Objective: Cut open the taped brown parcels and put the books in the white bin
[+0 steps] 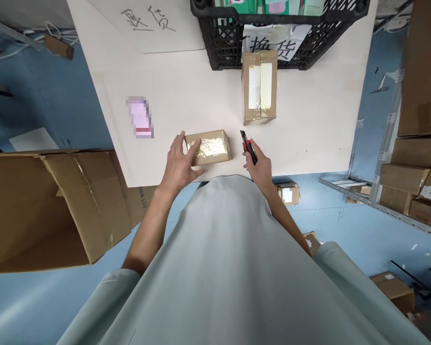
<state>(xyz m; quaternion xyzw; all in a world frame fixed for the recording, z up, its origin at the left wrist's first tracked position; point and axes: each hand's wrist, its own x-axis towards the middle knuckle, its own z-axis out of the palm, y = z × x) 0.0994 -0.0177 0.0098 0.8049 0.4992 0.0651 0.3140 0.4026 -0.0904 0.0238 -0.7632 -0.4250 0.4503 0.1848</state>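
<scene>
A small cardboard box (pixel 211 147) with shiny clear tape across its top lies near the front edge of the white table (pixel 172 96). My left hand (pixel 181 160) grips its left end, fingers at the far side and thumb near the front. To the right of the box, my right hand (pixel 259 165) is closed around a black and red box cutter (pixel 249 147). The cutter's tip points away from me, apart from the box. Beyond it stands a second taped cardboard box (pixel 260 88) with white labels, against a black plastic crate.
The black crate (pixel 226 45), with green and white packs inside and a handwritten paper sign, stands at the back. A blurred pink item (pixel 141 117) lies on the left. A large open carton (pixel 93 201) is beside the table's left edge; stacked cartons (pixel 404 175) fill shelving at right.
</scene>
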